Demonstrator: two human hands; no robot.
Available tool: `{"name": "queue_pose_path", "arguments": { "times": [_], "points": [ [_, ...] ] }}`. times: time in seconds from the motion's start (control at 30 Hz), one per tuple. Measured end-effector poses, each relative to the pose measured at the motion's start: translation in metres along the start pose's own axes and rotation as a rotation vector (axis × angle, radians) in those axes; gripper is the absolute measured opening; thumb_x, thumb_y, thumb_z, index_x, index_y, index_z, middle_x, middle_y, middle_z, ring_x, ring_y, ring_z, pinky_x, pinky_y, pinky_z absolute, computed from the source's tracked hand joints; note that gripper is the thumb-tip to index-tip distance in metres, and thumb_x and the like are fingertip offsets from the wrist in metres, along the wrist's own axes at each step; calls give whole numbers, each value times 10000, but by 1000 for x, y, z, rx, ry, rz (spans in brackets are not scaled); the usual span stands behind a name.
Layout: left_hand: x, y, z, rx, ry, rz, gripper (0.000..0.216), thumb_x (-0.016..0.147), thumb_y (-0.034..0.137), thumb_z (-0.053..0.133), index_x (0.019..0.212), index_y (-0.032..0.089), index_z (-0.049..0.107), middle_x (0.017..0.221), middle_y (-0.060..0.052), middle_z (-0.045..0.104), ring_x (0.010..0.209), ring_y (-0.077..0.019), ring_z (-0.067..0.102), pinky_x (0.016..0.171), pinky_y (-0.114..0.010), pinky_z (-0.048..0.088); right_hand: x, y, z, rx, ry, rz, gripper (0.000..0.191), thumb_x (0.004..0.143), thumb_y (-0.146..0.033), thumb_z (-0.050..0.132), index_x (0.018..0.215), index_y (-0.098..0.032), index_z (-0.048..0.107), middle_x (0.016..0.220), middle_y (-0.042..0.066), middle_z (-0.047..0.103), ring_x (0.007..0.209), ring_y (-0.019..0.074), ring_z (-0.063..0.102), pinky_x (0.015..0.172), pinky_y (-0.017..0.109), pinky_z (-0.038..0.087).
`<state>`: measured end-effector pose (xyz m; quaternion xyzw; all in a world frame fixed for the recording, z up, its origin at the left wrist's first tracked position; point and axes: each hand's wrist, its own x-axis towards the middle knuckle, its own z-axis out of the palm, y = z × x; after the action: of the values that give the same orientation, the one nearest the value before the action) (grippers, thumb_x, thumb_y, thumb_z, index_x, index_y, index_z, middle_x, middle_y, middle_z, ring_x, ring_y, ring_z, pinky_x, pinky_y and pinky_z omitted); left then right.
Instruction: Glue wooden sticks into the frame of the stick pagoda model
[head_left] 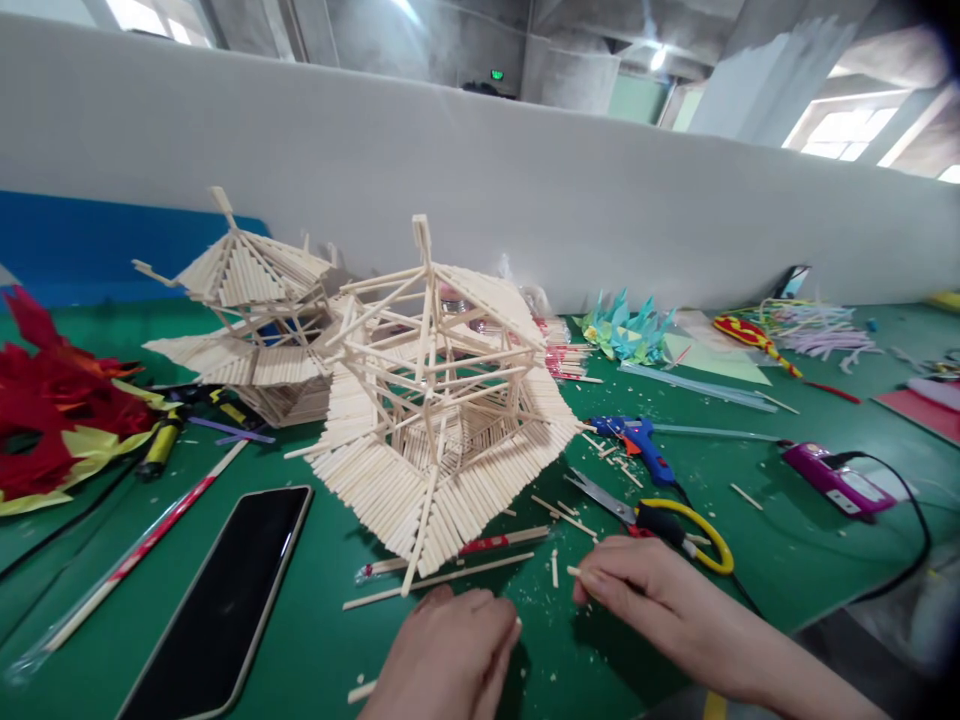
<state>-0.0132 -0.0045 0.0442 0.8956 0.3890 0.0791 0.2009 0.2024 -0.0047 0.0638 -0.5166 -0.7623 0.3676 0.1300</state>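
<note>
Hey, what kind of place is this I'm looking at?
Probably a craft workshop: stick-built pavilion models stand on a green table, with a blue glue gun and scissors beside them.

A stick pavilion (439, 400) stands tilted on the green surface (750, 540). Just in front of it, the left hand (446, 650) rests curled on the surface, and the right hand (649, 590) pinches a short wooden stick (574, 571) at its fingertips. Right of the pavilion lie yellow-handled scissors (660, 520) and a blue glue gun (637, 445). Left of it lies a black phone (225, 600); behind it stands a second stick model (247, 320).
</note>
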Motion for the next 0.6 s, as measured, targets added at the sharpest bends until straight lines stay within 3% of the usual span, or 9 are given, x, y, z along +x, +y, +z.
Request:
{"name": "queue_pose_path", "arguments": {
  "times": [0.1, 0.23, 0.37, 0.6],
  "points": [
    [7, -1, 14, 42, -15, -3, 267, 834, 131, 329, 704, 179, 557, 642, -20, 601, 574, -148, 568, 544, -235, 402, -4, -4, -2, 293, -50, 99, 386, 902, -421, 313, 786, -192, 601, 706, -20, 547, 684, 122, 496, 615, 230, 361],
    [22, -5, 36, 94, 58, -73, 239, 804, 94, 367, 725, 175, 577, 713, -49, 598, 688, -199, 572, 662, -336, 438, -2, -2, 2, 422, -46, 94, 367, 890, -423, 346, 812, -190, 620, 710, -23, 502, 691, 123, 469, 650, 251, 355],
    [33, -10, 44, 95, 101, -100, 195, 787, 102, 440, 693, 178, 593, 736, -52, 601, 770, -223, 565, 718, -387, 441, 3, 5, 5, 472, 3, 19, 332, 886, -392, 377, 839, -185, 632, 805, 2, 518, 786, 146, 501, 756, 297, 364],
    [25, -13, 49, -13, 187, -74, 186, 808, 152, 426, 861, 174, 603, 835, -86, 600, 806, -221, 557, 733, -394, 458, 4, 3, 5, 462, 51, 11, 305, 874, -383, 406, 846, -193, 643, 774, -3, 515, 730, 134, 484, 703, 275, 373]
  ]
}}
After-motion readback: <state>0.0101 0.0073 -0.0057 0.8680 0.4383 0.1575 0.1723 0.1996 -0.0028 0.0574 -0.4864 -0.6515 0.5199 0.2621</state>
